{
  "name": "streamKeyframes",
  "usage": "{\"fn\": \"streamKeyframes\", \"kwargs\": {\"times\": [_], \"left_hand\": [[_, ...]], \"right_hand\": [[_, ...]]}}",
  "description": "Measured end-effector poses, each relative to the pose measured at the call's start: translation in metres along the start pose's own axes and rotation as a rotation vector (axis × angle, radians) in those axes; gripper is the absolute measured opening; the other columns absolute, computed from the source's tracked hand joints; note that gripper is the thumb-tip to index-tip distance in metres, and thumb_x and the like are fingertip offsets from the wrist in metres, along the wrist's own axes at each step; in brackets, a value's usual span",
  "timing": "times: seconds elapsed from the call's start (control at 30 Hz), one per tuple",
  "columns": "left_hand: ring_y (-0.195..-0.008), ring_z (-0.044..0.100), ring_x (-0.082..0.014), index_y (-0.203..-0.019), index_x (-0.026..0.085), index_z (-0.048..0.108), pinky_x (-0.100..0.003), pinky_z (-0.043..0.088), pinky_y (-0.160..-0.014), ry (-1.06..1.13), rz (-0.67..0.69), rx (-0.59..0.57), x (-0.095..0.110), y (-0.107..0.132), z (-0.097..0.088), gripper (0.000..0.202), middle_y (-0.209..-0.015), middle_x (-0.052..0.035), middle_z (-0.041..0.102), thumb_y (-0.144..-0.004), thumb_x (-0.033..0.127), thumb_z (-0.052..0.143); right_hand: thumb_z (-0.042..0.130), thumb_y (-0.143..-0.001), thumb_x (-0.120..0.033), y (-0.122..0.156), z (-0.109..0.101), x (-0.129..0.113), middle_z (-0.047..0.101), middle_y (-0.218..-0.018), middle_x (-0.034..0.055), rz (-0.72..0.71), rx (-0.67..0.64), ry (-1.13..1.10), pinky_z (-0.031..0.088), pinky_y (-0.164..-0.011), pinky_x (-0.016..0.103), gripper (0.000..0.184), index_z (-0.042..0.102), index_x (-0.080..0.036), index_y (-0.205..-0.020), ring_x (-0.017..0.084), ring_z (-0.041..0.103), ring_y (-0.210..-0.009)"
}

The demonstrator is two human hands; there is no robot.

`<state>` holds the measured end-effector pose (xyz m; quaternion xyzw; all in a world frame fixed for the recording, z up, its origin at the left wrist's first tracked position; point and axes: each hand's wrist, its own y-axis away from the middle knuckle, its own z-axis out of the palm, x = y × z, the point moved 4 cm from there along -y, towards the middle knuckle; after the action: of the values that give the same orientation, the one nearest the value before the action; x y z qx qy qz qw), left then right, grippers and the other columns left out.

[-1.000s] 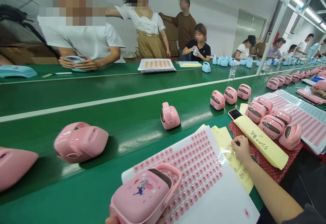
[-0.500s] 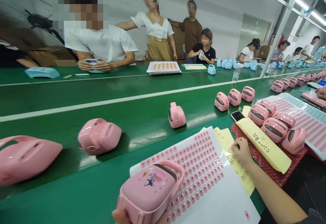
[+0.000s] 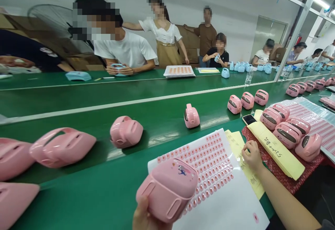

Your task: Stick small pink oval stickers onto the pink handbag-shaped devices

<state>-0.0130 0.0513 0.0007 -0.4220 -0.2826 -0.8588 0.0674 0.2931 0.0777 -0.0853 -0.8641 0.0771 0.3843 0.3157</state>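
Note:
My left hand is closed around a pink plastic unit with rounded corners, its thumb on the near side. The unit is tilted, showing its bottom slots and a small cartoon print on one face. Behind it lies a white sheet of small pink stickers, partly covered by the unit. My right hand rests over yellow papers by the sheet's right edge. Its fingers are curled, thumb and forefinger together; whether anything small is between them I cannot make out.
Pink handled units stand along the green belt. More pink units sit at right by a folded yellow paper bundle and a phone. Across the belt, co-workers handle blue units; a bottle stands there.
My left hand has turned the pink unit so its underside faces me and its handle is hidden. The view has swung left, showing more units. My right hand stays by the yellow papers.

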Motion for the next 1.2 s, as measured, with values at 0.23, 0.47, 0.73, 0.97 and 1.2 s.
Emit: {"fn": "streamKeyframes", "kwargs": {"times": [0.23, 0.47, 0.73, 0.97, 1.2], "left_hand": [[-0.125, 0.037, -0.0374, -0.083, 0.027, 0.069, -0.039, 0.056, -0.074, 0.015, -0.015, -0.041, -0.002, 0.002, -0.001, 0.055, -0.080, 0.0007, 0.073, -0.036, 0.054, 0.078], [-0.098, 0.062, -0.0307, -0.103, 0.028, 0.065, -0.040, 0.056, -0.075, 0.069, -0.068, -0.159, -0.016, -0.014, -0.011, 0.055, -0.088, -0.0002, 0.074, -0.053, 0.048, 0.074], [-0.076, 0.069, -0.0257, -0.113, 0.029, 0.061, -0.040, 0.055, -0.074, 0.231, -0.140, -0.174, -0.034, -0.023, -0.018, 0.049, -0.086, -0.0011, 0.075, -0.066, 0.041, 0.067], [-0.088, 0.067, -0.0252, -0.119, 0.027, 0.058, -0.038, 0.053, -0.078, 0.304, -0.220, -0.138, -0.046, -0.025, -0.024, 0.038, -0.087, -0.0028, 0.075, -0.082, 0.035, 0.050], [-0.092, 0.066, -0.0288, -0.121, 0.028, 0.055, -0.039, 0.054, -0.078, 0.310, -0.179, -0.271, -0.050, -0.029, -0.028, 0.049, -0.093, -0.0030, 0.074, -0.074, 0.036, 0.063]], "right_hand": [[0.050, -0.069, -0.017, -0.002, 0.004, 0.011, 0.051, -0.069, 0.0030, 0.069, 0.002, 0.109, 0.040, -0.071, 0.036, 0.016, 0.047, -0.022, -0.055, 0.022, 0.049, -0.072], [0.048, -0.073, -0.015, 0.003, 0.009, 0.004, 0.047, -0.072, 0.0021, 0.035, -0.047, 0.157, 0.045, -0.064, 0.033, 0.017, 0.048, -0.023, -0.057, 0.019, 0.052, -0.064], [0.043, -0.081, -0.025, 0.014, 0.006, 0.006, 0.048, -0.068, 0.0036, -0.029, -0.062, 0.110, 0.046, -0.062, 0.036, 0.022, 0.045, -0.024, -0.058, 0.021, 0.052, -0.064], [0.037, -0.085, -0.032, 0.019, 0.007, 0.010, 0.050, -0.071, 0.0060, -0.149, -0.032, 0.177, 0.043, -0.062, 0.038, 0.025, 0.046, -0.024, -0.064, 0.023, 0.050, -0.068], [0.042, -0.078, -0.024, 0.022, 0.002, 0.004, 0.052, -0.072, 0.0055, -0.147, -0.063, 0.179, 0.043, -0.062, 0.036, 0.012, 0.043, -0.025, -0.066, 0.022, 0.052, -0.069]]}}
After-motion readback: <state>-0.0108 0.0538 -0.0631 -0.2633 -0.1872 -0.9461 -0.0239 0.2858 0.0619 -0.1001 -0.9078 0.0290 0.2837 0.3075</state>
